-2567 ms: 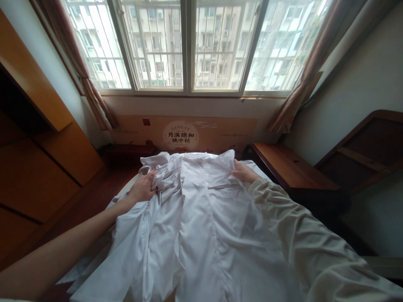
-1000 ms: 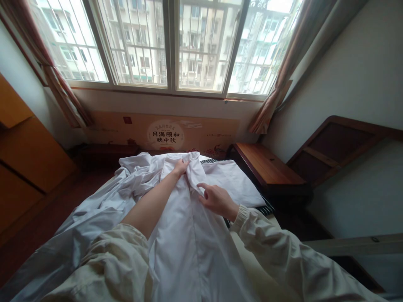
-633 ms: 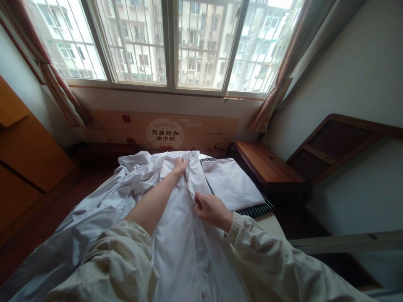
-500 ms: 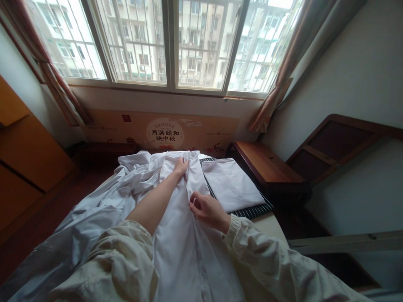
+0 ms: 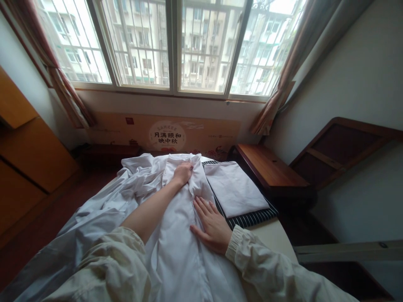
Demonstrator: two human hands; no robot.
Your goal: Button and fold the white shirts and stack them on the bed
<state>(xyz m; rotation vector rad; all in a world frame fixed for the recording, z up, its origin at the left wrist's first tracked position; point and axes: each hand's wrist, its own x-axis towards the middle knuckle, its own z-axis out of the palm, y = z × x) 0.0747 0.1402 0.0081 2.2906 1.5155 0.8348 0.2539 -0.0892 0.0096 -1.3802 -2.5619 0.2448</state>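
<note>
A long white garment lies over the table, with a lengthwise seam or edge down its middle. Near its far end, my left hand is closed on a gathered bit of the fabric. Closer to me and further right, my right hand rests flat on the garment, fingers stretched out. More crumpled white fabric spreads to the left and hangs toward me. A folded white cloth lies to the right on top of a black cloth with white stripes.
The round pale table edge shows at the right. Beyond it stand a wooden side table and a leaning wooden panel. Orange cabinets are at the left. A printed board stands below the barred window.
My right hand has gone from curled fingers at the fabric to lying flat on it. My left hand stays closed on the garment's far end. The view has shifted slightly.
</note>
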